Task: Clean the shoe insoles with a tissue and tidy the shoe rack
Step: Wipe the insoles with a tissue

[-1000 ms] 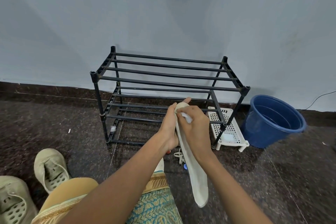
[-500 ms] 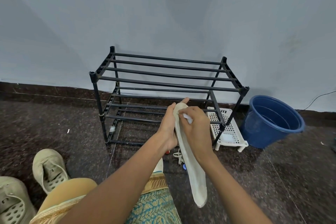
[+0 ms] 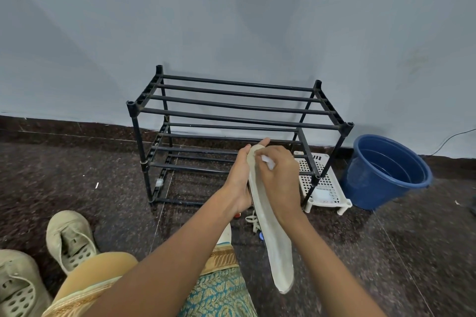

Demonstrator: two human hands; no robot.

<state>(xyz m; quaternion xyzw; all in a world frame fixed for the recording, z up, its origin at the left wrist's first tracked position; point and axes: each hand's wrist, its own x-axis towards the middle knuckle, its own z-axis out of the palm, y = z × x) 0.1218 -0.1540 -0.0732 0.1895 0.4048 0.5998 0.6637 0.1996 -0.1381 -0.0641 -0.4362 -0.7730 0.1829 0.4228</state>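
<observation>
Mid-wipe: your L hand (image 3: 238,183) grips the insole (image 3: 273,239), R hand (image 3: 280,180) pinches tissue (image 3: 268,162) on its top end. Shoes (image 3: 70,237) on floor, not on rack (image 3: 231,110); tidying's left.

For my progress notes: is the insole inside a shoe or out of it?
Out. The left hand holds the insole in the air, outside any shoe; the right hand holds a tissue against it.

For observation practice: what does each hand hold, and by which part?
The left hand holds the beige fabric insole by its upper end; the right hand pinches a small white tissue against it.
</observation>
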